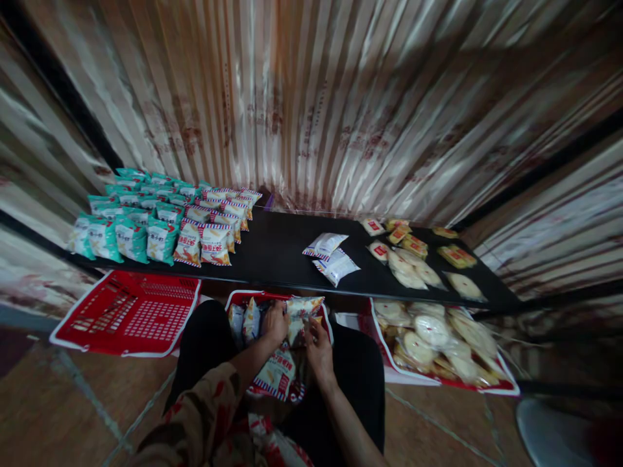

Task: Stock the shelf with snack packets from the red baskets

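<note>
Both hands are inside a red basket [232, 299] of snack bags between my knees. My left hand [276, 322] has its fingers curled at the left edge of a white snack bag [305, 306] with a striped border; its fingertips are partly hidden. Just below that bag's right side is my right hand [318, 350], its fingers bent and apart, near or touching the bags. A larger-looking bag with red print [276, 373] lies at the near end of the basket. More bags stand along its left side.
A black shelf [277, 250] carries rows of teal bags [131, 239] and striped bags [215, 244] at left, two white bags [335, 266] face down mid-shelf, and flat packs [411, 267] at right. Below are a red basket [131, 311] and a filled basket [509, 386].
</note>
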A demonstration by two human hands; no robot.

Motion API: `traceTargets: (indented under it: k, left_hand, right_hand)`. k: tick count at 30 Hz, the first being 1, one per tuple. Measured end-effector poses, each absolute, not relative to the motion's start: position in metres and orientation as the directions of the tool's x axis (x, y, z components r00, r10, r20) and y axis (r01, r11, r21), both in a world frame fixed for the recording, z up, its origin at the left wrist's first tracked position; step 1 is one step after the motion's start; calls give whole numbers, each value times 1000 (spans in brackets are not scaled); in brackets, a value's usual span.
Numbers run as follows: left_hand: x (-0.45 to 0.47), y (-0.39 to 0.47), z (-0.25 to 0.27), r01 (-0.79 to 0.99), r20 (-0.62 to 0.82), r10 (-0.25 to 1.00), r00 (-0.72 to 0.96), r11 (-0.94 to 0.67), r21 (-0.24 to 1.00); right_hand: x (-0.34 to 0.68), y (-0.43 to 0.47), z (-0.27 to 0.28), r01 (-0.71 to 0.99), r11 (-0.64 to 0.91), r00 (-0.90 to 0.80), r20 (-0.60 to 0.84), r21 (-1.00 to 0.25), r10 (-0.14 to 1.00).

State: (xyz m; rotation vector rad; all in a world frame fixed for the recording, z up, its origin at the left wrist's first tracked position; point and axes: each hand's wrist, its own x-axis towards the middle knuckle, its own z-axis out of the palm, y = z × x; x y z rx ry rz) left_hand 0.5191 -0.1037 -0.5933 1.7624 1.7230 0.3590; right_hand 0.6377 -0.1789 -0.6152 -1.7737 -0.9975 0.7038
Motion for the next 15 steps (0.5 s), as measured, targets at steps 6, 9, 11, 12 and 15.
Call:
traceTargets:
  k: [6,9,11,12,15]
  left_hand:
    - [515,-98,-592,789,-217,976,33,108,605]
    - [507,-99,-582,784,-150,984,92,21,620]
    - [501,-99,-573,774,-104,984,145,-47,631]
    - [497,-99,-568,767,-82,981,176,-84,636]
    - [483,-96,-552,737,-22,962,273,-195,648]
  right_hand:
    - [645,-183,-620,388,-240,478,-28,-890,878]
    - [646,-179,-612,496,-164,438,83,-853,895]
    - [645,-174,-605,604,-102,398,189,-790,898]
    - [645,-172,-600,658,-69,365,238,-749,900]
    - [644,-164,-588,785,48,217,347,-618,913]
